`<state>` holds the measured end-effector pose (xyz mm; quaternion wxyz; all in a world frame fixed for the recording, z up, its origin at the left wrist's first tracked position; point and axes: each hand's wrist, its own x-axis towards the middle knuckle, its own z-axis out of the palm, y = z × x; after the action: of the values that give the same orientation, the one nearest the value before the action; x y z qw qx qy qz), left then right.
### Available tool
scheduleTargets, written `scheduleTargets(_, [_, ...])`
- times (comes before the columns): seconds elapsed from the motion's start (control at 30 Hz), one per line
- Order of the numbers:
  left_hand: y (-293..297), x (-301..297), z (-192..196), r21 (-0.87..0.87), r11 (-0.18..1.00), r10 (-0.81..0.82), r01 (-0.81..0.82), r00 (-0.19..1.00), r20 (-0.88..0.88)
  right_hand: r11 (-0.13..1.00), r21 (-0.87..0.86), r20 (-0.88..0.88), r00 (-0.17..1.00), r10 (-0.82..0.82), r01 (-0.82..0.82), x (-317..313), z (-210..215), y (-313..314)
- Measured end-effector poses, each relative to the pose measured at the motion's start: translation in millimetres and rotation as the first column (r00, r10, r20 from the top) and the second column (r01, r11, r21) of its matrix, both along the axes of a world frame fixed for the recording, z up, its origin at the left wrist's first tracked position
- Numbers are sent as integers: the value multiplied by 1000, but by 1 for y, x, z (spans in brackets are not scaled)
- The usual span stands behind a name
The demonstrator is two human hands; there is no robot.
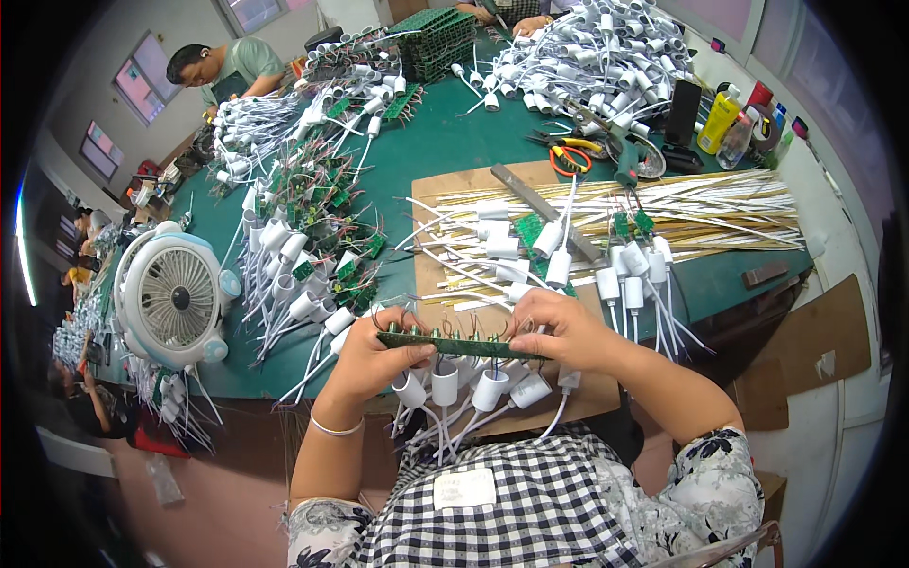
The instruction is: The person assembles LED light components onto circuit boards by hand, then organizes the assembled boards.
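By the table [241, 379] edge, green circuit strip [469, 346] in both hands [365, 358] [568, 331], white cylinders [490, 390] partly hidden

Top-edge co-worker [519, 10] cut off, L hand [365, 356] part-hid, prob. by grn PCB [464, 346]

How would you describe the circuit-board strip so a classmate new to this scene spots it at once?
Find the large green table, then its near edge, with the person's left hand and right hand. The green circuit-board strip spans the gap between them, above white cylinders in the picture. Unlike the small boards heaped farther left, it is one long bar held at both ends.
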<state>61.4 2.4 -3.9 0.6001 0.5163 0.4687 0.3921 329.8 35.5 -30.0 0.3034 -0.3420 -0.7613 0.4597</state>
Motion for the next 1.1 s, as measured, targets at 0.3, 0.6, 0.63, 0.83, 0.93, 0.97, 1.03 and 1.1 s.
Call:
scheduleTargets(0.3, [4, 5, -8, 8, 1000, 7, -8, 999, 43, 985, -158, -409, 904, -128, 68, 23, 13, 13])
scheduleTargets(0.6, [4, 3, -10, -40, 998, 56, -52, 992, 114, 974, -178, 64, 986, 157, -143, 39, 1, 1])
scheduleTargets(0.63, [3, 3, -10, -42, 998, 55, -50, 992, 112, 988, -108, 106, 987, 125, -113, 38, 2, 1])
scheduleTargets(0.83, [-2, 4, -7, -37, 994, 104, -101, 989, 108, 975, -169, 92, 983, 161, -144, 40, -2, 6])
scheduleTargets(0.93, [-1, 1, -13, -7, 998, 66, -65, 997, 46, 956, -207, 75, 971, 226, -207, 45, -4, 11])
scheduleTargets(0.97, [-2, 1, -15, 17, 999, 38, -40, 996, 82, 958, -159, 60, 967, 249, -237, 47, -6, 13])
scheduleTargets(1.03, [-3, 3, -17, 118, 993, 0, -3, 1000, 30, 958, -118, 43, 963, 267, -261, 50, -7, 12])
scheduleTargets(1.1, [-5, 8, -12, 209, 977, -27, 45, 996, -87, 965, -45, 91, 961, 262, -259, 51, -3, 12])
